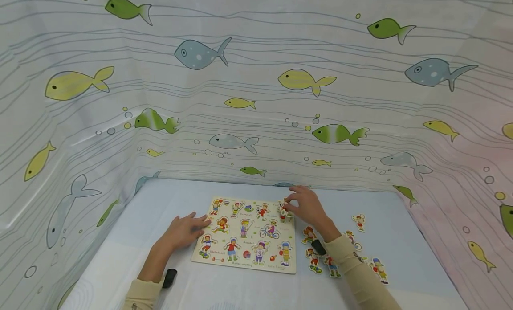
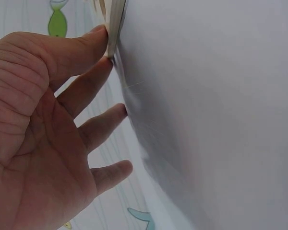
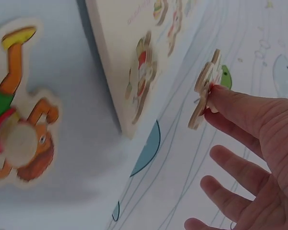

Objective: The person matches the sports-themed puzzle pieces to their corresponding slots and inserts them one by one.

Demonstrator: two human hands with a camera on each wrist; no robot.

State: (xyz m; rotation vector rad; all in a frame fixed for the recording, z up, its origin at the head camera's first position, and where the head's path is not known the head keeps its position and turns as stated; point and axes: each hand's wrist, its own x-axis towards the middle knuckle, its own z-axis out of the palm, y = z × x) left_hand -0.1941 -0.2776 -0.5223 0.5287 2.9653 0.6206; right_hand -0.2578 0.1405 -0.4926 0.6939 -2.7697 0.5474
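Note:
A wooden puzzle board [image 1: 233, 227] printed with children playing sports lies on the table. At its left edge my left hand [image 1: 183, 231] rests with fingers extended, thumb and index fingertips touching the side of the board in the left wrist view. My right hand [image 1: 307, 206] pinches a small wooden puzzle piece [image 3: 206, 86] between thumb and index finger, its other fingers spread loosely. That piece is raised over the board's far right corner and seen nearly edge-on in the right wrist view. A figure-shaped recess [image 3: 143, 72] shows in the board near that corner.
Several loose puzzle pieces lie right of the board, among them a cheerful figure [image 1: 359, 222] farther back, a running figure [image 1: 308, 234] and one in a yellow dress [image 1: 378, 271]. The right forearm crosses above some. A fish-patterned curtain [image 1: 272, 123] surrounds the table's back and sides.

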